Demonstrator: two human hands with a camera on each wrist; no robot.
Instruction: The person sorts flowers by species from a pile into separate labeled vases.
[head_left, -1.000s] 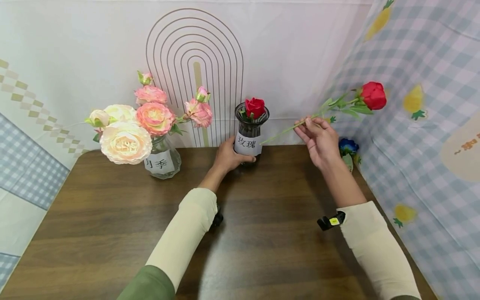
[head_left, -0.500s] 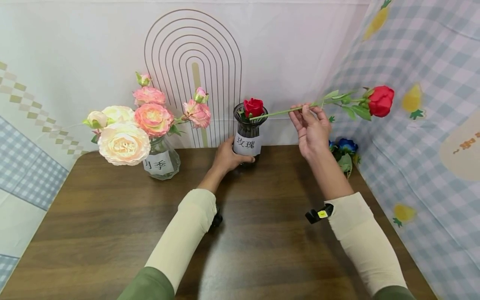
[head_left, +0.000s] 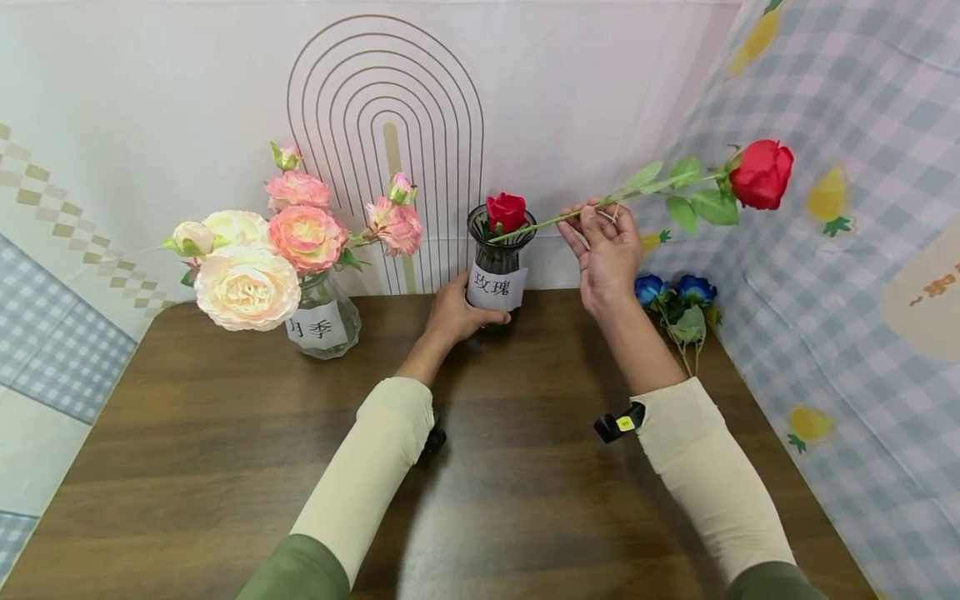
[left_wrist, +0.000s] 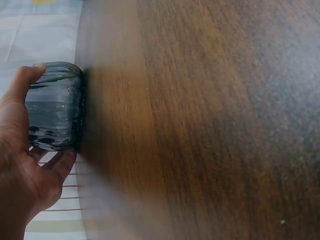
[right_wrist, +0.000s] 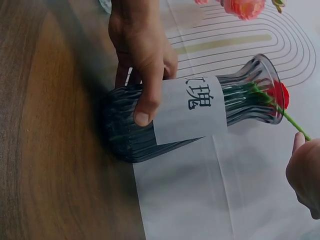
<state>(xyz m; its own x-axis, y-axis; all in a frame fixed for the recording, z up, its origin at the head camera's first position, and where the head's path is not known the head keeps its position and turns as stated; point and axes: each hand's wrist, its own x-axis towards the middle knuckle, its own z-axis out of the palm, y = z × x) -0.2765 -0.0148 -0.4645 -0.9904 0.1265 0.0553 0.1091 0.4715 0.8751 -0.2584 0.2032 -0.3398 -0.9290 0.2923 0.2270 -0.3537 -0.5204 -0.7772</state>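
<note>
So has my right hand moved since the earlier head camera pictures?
Yes: your right hand has moved left, away from the blue flowers and toward the dark vase.

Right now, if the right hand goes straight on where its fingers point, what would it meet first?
Probably the white backdrop: the right hand points forward and slightly leftward, seemingly passing just right of the dark vase, though depth is unclear.

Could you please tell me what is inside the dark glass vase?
The dark glass vase holds a red rose, bloom at the mouth. A second rose's stem reaches the mouth; how far in is unclear. The paper label and left hand hide part of the interior.
</note>
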